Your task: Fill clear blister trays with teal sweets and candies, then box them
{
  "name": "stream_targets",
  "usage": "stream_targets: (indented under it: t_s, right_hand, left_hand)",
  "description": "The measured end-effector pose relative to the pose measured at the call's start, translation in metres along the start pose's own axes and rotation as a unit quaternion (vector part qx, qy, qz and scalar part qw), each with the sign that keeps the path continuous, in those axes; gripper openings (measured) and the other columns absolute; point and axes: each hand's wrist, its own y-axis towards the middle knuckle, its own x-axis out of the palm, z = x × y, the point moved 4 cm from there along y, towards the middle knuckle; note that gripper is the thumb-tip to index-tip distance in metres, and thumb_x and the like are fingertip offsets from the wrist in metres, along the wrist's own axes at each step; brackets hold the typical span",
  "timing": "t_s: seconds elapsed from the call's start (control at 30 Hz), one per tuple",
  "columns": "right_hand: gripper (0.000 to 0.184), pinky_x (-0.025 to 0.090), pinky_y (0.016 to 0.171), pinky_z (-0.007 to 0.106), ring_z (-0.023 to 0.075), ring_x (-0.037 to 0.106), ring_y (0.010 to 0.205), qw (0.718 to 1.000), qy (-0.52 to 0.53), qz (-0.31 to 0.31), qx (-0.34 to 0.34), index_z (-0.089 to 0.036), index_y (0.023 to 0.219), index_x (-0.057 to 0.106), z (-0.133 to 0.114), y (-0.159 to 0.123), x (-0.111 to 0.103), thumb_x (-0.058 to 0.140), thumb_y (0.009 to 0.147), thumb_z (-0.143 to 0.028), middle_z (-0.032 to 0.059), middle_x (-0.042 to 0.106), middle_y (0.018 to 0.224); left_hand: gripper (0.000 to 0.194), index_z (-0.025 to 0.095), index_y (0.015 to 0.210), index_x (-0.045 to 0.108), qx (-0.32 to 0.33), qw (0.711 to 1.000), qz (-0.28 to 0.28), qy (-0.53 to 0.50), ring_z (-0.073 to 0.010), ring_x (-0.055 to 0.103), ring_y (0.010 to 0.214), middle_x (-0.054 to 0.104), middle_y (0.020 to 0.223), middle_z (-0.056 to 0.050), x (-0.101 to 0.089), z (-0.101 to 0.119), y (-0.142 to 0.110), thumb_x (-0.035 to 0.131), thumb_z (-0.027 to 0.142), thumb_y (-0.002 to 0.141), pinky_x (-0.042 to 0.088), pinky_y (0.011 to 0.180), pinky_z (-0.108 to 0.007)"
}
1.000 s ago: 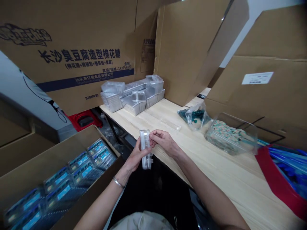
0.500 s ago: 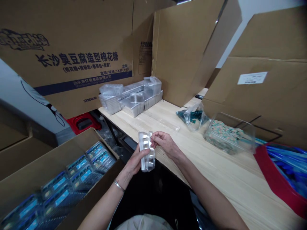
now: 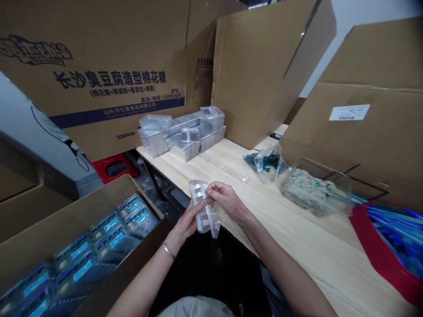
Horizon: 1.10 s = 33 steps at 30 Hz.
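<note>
A clear plastic clamshell case (image 3: 204, 210) is held between both hands just off the near edge of the wooden table (image 3: 297, 246). My left hand (image 3: 185, 223) grips it from below and behind, fingers wrapped round its lower half. My right hand (image 3: 225, 200) pinches its upper right edge with thumb and fingers. The case is tilted, its moulded face turned up and to the right.
Stacks of clear empty cases (image 3: 185, 132) lie at the table's far end. A clear bag of dark green parts (image 3: 267, 162), a clear tub of small pieces (image 3: 313, 187) and a red bin (image 3: 393, 246) stand right. A cardboard box of blue-labelled packs (image 3: 82, 255) sits left. Large cartons surround the table.
The case has turned from upright and edge-on to tilted with its broad face showing. Both hands stay on it and have shifted only slightly.
</note>
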Motion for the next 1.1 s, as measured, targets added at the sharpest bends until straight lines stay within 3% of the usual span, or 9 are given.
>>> stream_targets:
  t_s: [0.13, 0.33, 0.5, 0.6, 0.7, 0.8, 0.97, 1.1]
  right_hand:
    - [0.012, 0.042, 0.054, 0.022, 0.0084, 0.051, 0.051, 1.000, -0.015, 0.000, -0.001, -0.016, 0.076, 0.056, -0.003, 0.002, 0.003, 0.060, 0.075, -0.027, -0.0027, 0.058, 0.058]
    - [0.009, 0.043, 0.052, 0.022, 0.0090, 0.052, 0.049, 0.999, -0.029, 0.011, 0.020, -0.016, 0.073, 0.055, -0.011, 0.003, 0.010, 0.058, 0.072, -0.024, -0.0033, 0.058, 0.054]
    - [0.003, 0.043, 0.050, 0.020, 0.0080, 0.051, 0.047, 0.999, -0.038, 0.006, 0.027, -0.016, 0.072, 0.055, -0.018, 0.004, 0.017, 0.055, 0.070, -0.019, -0.0044, 0.057, 0.052]
    - [0.004, 0.043, 0.048, 0.020, 0.0078, 0.051, 0.045, 0.998, -0.052, 0.004, 0.027, -0.017, 0.072, 0.055, -0.017, 0.005, 0.019, 0.053, 0.069, -0.018, -0.0048, 0.057, 0.051]
    - [0.006, 0.043, 0.047, 0.021, 0.0088, 0.051, 0.044, 0.995, -0.091, 0.007, 0.026, -0.018, 0.072, 0.054, -0.015, 0.007, 0.020, 0.052, 0.066, -0.015, -0.0056, 0.055, 0.049]
    - [0.007, 0.043, 0.046, 0.021, 0.0096, 0.051, 0.044, 0.992, -0.117, 0.011, 0.034, -0.018, 0.070, 0.053, -0.011, 0.009, 0.019, 0.051, 0.065, -0.014, -0.0060, 0.054, 0.048]
    - [0.002, 0.044, 0.048, 0.022, 0.0094, 0.053, 0.047, 0.993, -0.114, 0.015, 0.032, -0.018, 0.069, 0.053, -0.002, 0.010, 0.018, 0.053, 0.067, -0.019, -0.0052, 0.055, 0.054]
    - [0.005, 0.044, 0.049, 0.023, 0.0099, 0.052, 0.046, 0.995, -0.096, 0.013, 0.038, -0.019, 0.069, 0.052, 0.010, 0.012, 0.018, 0.054, 0.069, -0.023, -0.0047, 0.055, 0.052]
  left_hand:
    - [0.038, 0.016, 0.094, 0.064, -0.009, 1.000, -0.016, -0.016, -0.0191, 0.061, 0.090, 0.066, 0.095, -0.006, -0.005, -0.007, -0.001, 0.078, 0.029, 0.062, 0.043, 0.088, -0.033]
    - [0.048, 0.019, 0.102, 0.064, -0.007, 0.999, -0.040, -0.031, -0.0224, 0.060, 0.098, 0.065, 0.101, -0.005, -0.005, -0.016, -0.003, 0.079, 0.034, 0.060, 0.043, 0.089, -0.033]
    - [0.041, 0.015, 0.084, 0.063, -0.040, 0.994, 0.004, -0.100, -0.0192, 0.062, 0.074, 0.066, 0.080, -0.004, -0.009, -0.022, 0.000, 0.081, 0.034, 0.054, 0.048, 0.076, -0.033]
    - [0.039, 0.016, 0.081, 0.061, -0.027, 0.991, -0.010, -0.133, -0.0167, 0.062, 0.071, 0.064, 0.076, -0.002, -0.007, -0.023, 0.000, 0.080, 0.038, 0.055, 0.049, 0.074, -0.031]
    - [0.044, 0.017, 0.086, 0.061, -0.034, 0.993, -0.019, -0.111, -0.0194, 0.062, 0.081, 0.065, 0.082, -0.004, -0.002, -0.024, -0.001, 0.078, 0.045, 0.057, 0.048, 0.081, -0.034]
    - [0.040, 0.016, 0.093, 0.061, -0.016, 0.997, -0.004, -0.074, -0.0205, 0.062, 0.087, 0.065, 0.089, -0.006, 0.003, -0.019, -0.003, 0.074, 0.041, 0.065, 0.045, 0.085, -0.034]
    - [0.048, 0.019, 0.113, 0.057, 0.068, 0.997, 0.045, 0.004, -0.0151, 0.060, 0.085, 0.065, 0.096, -0.004, 0.006, -0.001, -0.008, 0.073, 0.030, 0.070, 0.043, 0.083, -0.028]
    - [0.041, 0.019, 0.110, 0.058, 0.073, 0.996, 0.045, 0.014, -0.0107, 0.059, 0.077, 0.063, 0.088, -0.001, 0.001, 0.004, -0.011, 0.070, 0.032, 0.073, 0.043, 0.078, -0.024]
